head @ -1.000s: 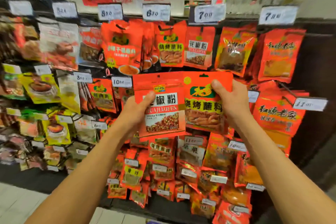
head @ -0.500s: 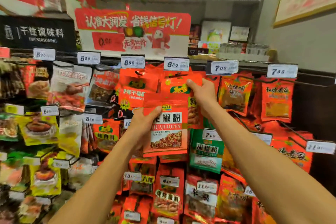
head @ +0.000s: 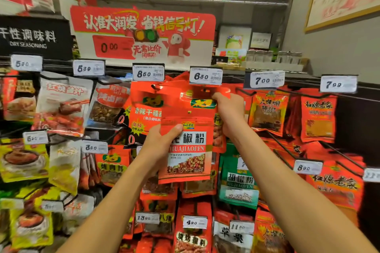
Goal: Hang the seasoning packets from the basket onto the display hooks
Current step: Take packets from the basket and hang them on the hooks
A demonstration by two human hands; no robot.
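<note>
At the far left, yellow packets (head: 22, 162) and pale pouches (head: 61, 104) hang on the display wall under white price tags, below a black "DRY SEASONING" sign (head: 30, 38). Next to the right, under the 8.50 tag (head: 148, 73), red packets (head: 144, 113) hang from a hook. In the middle, the left hand (head: 162, 141) grasps a red packet marked HUAJIAOFEN (head: 188, 150), thumb pressed across its front near the upper left corner, fingers hidden behind it; the packet is held upright in front of the hanging stock, not on any hook. Just above and behind it, the right hand (head: 228, 113) pinches the top right corner of a second red packet (head: 197, 98) with a green logo, raised right under the 6.30 tag (head: 205, 76), its hang hole close to the hook end; whether the hook has entered the hole I cannot tell. A large red promotional sign (head: 141, 35) stands above the rack. Below the right forearm hangs a green packet (head: 238, 183). Further right, orange-red packets (head: 267, 111) fill the hooks under the 7.00 and 7.99 tags, with more red packets (head: 335, 183) lower down at the far right.
</note>
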